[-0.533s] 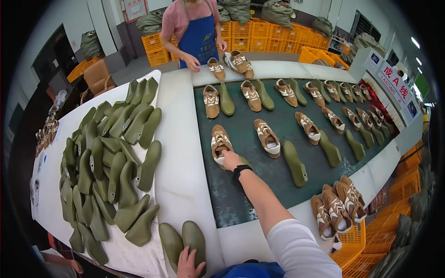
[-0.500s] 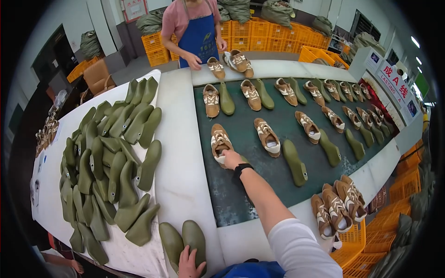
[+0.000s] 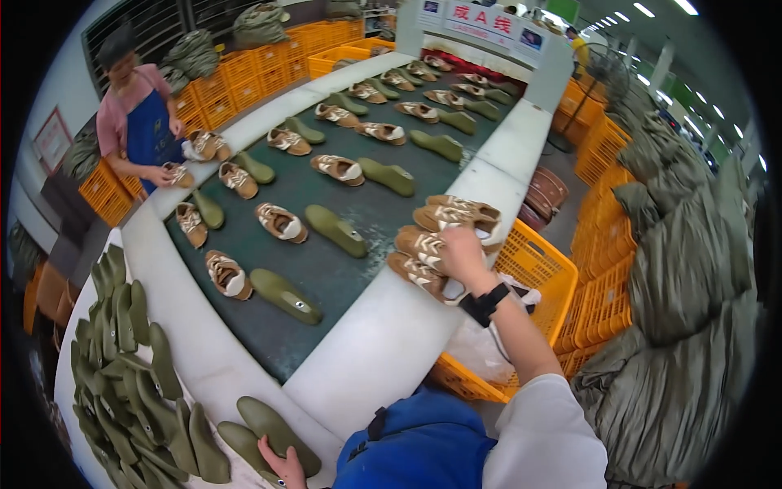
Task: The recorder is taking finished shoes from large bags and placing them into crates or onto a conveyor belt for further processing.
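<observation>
Beside the belt, a group of brown sneakers (image 3: 423,273) with white laces and stripes sits on the white ledge. My right hand (image 3: 463,254), wearing a black wristband, is closed on one of them near the heel end; its fingertips are partly hidden. At the lower left, two olive-green shoe lasts lie on the white tabletop. My left hand (image 3: 283,468) grips the near end of the right-hand shoe last (image 3: 275,424), its fingers along the side. Brown sneakers (image 3: 228,275) and olive shoe lasts (image 3: 285,296) stand in rows on the green belt.
A heap of olive lasts (image 3: 122,391) covers the left table. An orange crate (image 3: 538,273) with plastic bags stands below the ledge. Across the belt, a person in a blue apron (image 3: 153,134) handles sneakers. Stacked orange crates and grey-green sacks (image 3: 680,236) line the right.
My view has turned to the right. My right hand has left the sneaker at the belt's near end and is now on the sneakers on the ledge. My left hand stays at the shoe lasts.
</observation>
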Demonstrator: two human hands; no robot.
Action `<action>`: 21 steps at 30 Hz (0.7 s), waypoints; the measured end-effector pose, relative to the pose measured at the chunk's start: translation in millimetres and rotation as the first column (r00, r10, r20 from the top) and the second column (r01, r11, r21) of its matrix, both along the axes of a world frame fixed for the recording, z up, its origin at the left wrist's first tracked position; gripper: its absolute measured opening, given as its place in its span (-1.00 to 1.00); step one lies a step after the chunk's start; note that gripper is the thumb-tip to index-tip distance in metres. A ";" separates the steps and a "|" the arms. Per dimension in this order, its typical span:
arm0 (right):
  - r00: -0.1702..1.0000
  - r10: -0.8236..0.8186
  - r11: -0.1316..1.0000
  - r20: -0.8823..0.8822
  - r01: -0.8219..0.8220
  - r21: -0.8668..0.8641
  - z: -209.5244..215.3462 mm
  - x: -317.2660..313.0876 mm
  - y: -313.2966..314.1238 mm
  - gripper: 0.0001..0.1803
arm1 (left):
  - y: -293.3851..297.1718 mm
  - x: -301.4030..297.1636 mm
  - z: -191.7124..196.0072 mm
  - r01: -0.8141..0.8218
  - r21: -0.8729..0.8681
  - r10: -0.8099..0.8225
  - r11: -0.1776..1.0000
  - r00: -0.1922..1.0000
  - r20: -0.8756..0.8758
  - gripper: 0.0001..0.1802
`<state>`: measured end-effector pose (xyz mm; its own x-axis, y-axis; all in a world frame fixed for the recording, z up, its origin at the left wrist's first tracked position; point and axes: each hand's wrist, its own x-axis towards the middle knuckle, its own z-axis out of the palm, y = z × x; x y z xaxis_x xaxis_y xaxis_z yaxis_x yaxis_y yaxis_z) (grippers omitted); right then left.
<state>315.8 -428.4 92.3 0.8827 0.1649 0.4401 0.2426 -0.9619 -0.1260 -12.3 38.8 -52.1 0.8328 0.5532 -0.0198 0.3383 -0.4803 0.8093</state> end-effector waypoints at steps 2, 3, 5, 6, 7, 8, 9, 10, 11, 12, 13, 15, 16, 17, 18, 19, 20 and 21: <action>0.994 -0.094 0.996 0.057 0.094 -0.003 2.6 -17.7 -67.3 -0.69 | -11.1 10.7 9.1 0.027 0.015 -0.027 1.000 1.000 -0.014 -0.30; 0.987 -0.128 0.991 -0.097 0.131 0.026 -4.4 -24.4 -93.9 -0.64 | -16.0 12.9 13.5 0.026 0.032 -0.025 0.999 0.999 -0.029 -0.30; 0.991 -0.118 0.990 0.061 0.122 -0.069 -7.3 -28.5 -106.2 -0.64 | -17.9 15.7 12.2 0.020 0.045 -0.019 0.999 1.000 -0.015 -0.32; 0.990 -0.119 0.990 0.070 0.124 -0.063 -7.5 -23.7 -113.7 -0.64 | -16.9 13.8 10.2 0.038 0.062 -0.037 0.997 0.999 -0.022 -0.32; 0.978 -0.196 0.980 0.068 0.197 -0.005 -5.5 -13.4 -123.7 -0.63 | -16.0 12.1 8.4 0.057 0.080 -0.055 0.995 0.998 -0.031 -0.32; 0.961 -0.271 0.962 0.062 0.268 0.052 -1.6 -1.8 -134.2 -0.62 | -15.9 12.1 6.9 0.058 0.084 -0.057 0.995 0.998 -0.020 -0.32; 0.962 -0.263 0.964 0.070 0.259 0.063 -0.7 11.7 -141.7 -0.62 | -12.6 10.2 6.0 0.081 0.075 -0.080 0.994 0.996 -0.026 -0.31; 0.937 -0.344 0.928 -0.054 0.348 0.134 0.5 23.7 -151.5 -0.60 | -7.1 9.4 6.0 0.107 0.067 -0.105 0.992 0.994 -0.032 -0.30; 0.896 -0.405 0.880 -0.182 0.436 0.190 1.5 35.6 -161.1 -0.58 | -2.8 8.9 3.0 0.098 0.077 -0.096 0.992 0.995 -0.022 -0.30; 0.889 -0.388 0.869 -0.245 0.441 0.224 -3.5 52.0 -170.1 -0.56 | 2.6 6.5 -1.3 0.081 0.076 -0.076 0.994 0.996 -0.056 -0.29; 0.880 -0.361 0.861 -0.309 0.441 0.253 -9.1 66.6 -180.0 -0.53 | 6.3 2.5 -2.9 0.056 0.074 -0.049 0.996 0.995 -0.092 -0.27; 0.896 -0.273 0.893 -0.351 0.372 0.254 -22.6 94.6 -194.6 -0.47 | -0.7 -5.7 10.2 0.030 0.113 -0.021 0.993 0.996 -0.082 -0.27; 0.917 -0.187 0.919 -0.352 0.290 0.267 -30.4 104.8 -200.8 -0.43 | -7.2 -14.0 19.7 0.025 0.147 -0.013 0.989 0.997 -0.078 -0.27; 0.908 -0.126 0.890 -0.400 0.281 0.358 -41.1 103.8 -226.2 -0.33 | -16.0 -9.8 24.6 0.027 0.184 -0.014 0.983 0.997 -0.072 -0.23; 0.860 -0.085 0.893 -0.504 0.291 0.345 -50.2 104.6 -256.3 -0.24 | -27.7 -2.0 33.3 0.008 0.156 0.008 0.988 0.995 -0.102 -0.21; 0.862 -0.111 0.913 -0.495 0.286 0.293 -72.4 104.3 -308.0 -0.13 | -38.0 13.2 39.2 0.010 0.113 0.005 0.994 0.992 -0.125 -0.20; 0.821 -0.087 0.933 -0.564 0.265 0.243 -79.3 116.6 -316.5 -0.03 | -37.7 9.9 39.1 -0.039 0.093 0.053 0.995 0.987 -0.149 -0.19; 0.758 -0.026 0.933 -0.652 0.253 0.256 -88.3 128.1 -315.2 0.07 | -38.9 6.4 42.0 -0.076 0.083 0.090 0.994 0.980 -0.179 -0.17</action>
